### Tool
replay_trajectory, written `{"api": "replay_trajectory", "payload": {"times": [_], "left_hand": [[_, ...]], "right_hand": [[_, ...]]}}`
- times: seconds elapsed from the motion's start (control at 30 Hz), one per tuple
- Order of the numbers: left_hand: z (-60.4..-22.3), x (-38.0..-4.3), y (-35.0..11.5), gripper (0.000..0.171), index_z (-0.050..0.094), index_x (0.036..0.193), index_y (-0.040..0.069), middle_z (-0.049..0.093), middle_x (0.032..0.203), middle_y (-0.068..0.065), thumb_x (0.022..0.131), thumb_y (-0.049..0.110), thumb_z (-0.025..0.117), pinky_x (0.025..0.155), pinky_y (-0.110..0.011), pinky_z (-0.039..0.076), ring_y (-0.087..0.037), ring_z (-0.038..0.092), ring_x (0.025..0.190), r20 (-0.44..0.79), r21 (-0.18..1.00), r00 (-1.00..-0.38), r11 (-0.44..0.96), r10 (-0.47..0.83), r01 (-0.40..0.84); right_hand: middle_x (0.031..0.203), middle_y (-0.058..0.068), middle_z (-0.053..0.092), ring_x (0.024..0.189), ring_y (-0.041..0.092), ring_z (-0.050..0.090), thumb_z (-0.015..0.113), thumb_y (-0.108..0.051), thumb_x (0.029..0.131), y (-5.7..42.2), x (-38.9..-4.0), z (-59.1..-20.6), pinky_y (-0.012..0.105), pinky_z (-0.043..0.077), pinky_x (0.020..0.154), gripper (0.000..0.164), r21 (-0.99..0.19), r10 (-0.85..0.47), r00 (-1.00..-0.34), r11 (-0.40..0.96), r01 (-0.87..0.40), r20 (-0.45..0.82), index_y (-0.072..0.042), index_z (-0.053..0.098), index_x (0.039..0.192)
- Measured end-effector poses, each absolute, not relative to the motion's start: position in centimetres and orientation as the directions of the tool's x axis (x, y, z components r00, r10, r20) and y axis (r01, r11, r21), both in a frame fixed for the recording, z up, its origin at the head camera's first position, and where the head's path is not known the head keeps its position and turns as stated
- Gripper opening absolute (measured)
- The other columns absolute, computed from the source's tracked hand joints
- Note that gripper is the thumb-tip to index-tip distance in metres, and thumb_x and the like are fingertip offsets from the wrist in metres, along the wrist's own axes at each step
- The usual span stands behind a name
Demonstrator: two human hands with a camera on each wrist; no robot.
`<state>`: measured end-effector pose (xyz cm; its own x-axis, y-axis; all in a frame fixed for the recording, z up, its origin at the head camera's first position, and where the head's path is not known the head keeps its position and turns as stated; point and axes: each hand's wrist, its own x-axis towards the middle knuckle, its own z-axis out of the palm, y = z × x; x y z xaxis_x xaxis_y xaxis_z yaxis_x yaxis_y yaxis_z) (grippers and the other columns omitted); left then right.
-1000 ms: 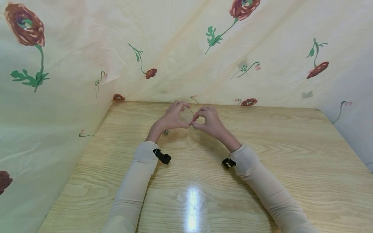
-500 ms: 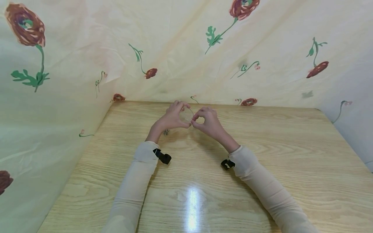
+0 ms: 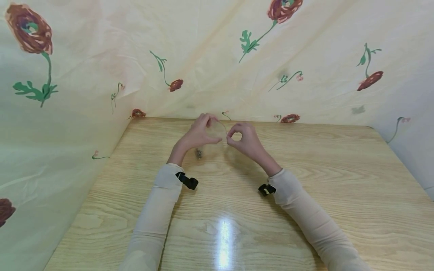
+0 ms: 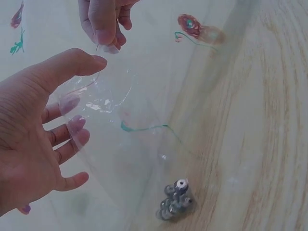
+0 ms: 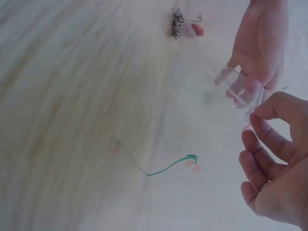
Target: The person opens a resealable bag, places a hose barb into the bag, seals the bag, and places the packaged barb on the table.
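Note:
A clear plastic zip bag [image 4: 137, 108] with a thin red line along its mouth hangs between my hands. At its bottom lies a cluster of small silvery metal pieces [image 4: 175, 202], some with holes; their exact kind is unclear. My left hand [image 3: 194, 136] has its thumb spread from its fingers, and those fingertips touch the bag from behind, seen through the plastic in the left wrist view. My right hand [image 3: 246, 141] pinches the bag's mouth edge between thumb and index finger. The thumb of my left hand [image 5: 267, 53] partly overlaps the plastic in the right wrist view.
The light wood-grain table [image 3: 305, 188] stretches under both arms. A pale floral sheet [image 3: 203, 56] covers the back and sides, close behind my hands. Dark straps [image 3: 187, 181] sit at the cuffs of both beige sleeves.
My left thumb has come away from the right fingertips, and the left hand has shifted slightly up. The right hand has moved slightly right; the metal pieces show more fully.

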<state>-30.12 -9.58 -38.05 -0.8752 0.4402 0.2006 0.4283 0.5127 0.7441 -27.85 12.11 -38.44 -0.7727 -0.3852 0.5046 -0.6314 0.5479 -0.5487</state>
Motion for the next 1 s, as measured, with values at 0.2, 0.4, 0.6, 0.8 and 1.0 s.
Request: {"api": "replay_trajectory", "payload": {"times": [0.2, 0.4, 0.6, 0.8, 1.0], "left_hand": [[-37.8, -30.2, -9.7, 0.053, 0.054, 0.129, 0.002, 0.043, 0.109, -0.022, 0.086, 0.017, 0.081, 0.094, -0.048, 0.038, -0.042, 0.041, 0.109, 0.258, 0.792, -0.861, 0.414, 0.438, 0.448], [-37.5, -30.3, -9.7, 0.047, 0.058, 0.122, 0.001, 0.049, 0.107, -0.02, 0.085, 0.015, 0.082, 0.096, -0.048, 0.041, -0.039, 0.046, 0.106, 0.305, 0.794, -0.859, 0.389, 0.412, 0.468], [-37.0, -30.2, -9.8, 0.044, 0.059, 0.116, 0.001, 0.057, 0.109, -0.015, 0.083, 0.016, 0.084, 0.097, -0.046, 0.044, -0.041, 0.052, 0.106, 0.316, 0.807, -0.868, 0.372, 0.383, 0.458], [-36.8, -30.2, -10.0, 0.044, 0.065, 0.119, 0.002, 0.068, 0.116, -0.01, 0.084, 0.02, 0.083, 0.097, -0.051, 0.047, -0.029, 0.056, 0.098, 0.296, 0.825, -0.866, 0.348, 0.403, 0.445], [-36.5, -30.0, -10.0, 0.037, 0.069, 0.117, 0.005, 0.07, 0.119, -0.012, 0.086, 0.021, 0.081, 0.094, -0.049, 0.049, -0.025, 0.059, 0.1, 0.282, 0.825, -0.853, 0.342, 0.44, 0.45]], "right_hand": [[0.091, 0.016, 0.072, 0.095, 0.033, 0.059, 0.068, -0.001, 0.084, 12.6, -27.9, -37.8, 0.047, 0.04, 0.094, 0.006, -0.583, -0.374, -0.797, 0.545, -0.602, 0.474, -0.001, 0.073, 0.08], [0.091, 0.014, 0.07, 0.091, 0.031, 0.054, 0.069, -0.001, 0.082, 13.1, -28.1, -37.2, 0.039, 0.038, 0.085, 0.004, -0.588, -0.36, -0.806, 0.552, -0.591, 0.47, -0.004, 0.072, 0.08], [0.092, 0.012, 0.07, 0.093, 0.03, 0.053, 0.068, 0.001, 0.08, 13.5, -28.2, -36.9, 0.041, 0.038, 0.085, 0.008, -0.593, -0.36, -0.782, 0.512, -0.622, 0.509, -0.006, 0.07, 0.079], [0.095, 0.012, 0.069, 0.094, 0.029, 0.053, 0.068, 0.003, 0.08, 13.8, -28.3, -36.7, 0.039, 0.036, 0.086, 0.012, -0.599, -0.368, -0.755, 0.461, -0.655, 0.543, -0.008, 0.069, 0.078], [0.097, 0.011, 0.069, 0.097, 0.03, 0.053, 0.069, 0.004, 0.081, 14.0, -28.2, -36.5, 0.046, 0.039, 0.088, 0.012, -0.596, -0.379, -0.74, 0.439, -0.672, 0.556, -0.008, 0.068, 0.08]]}}
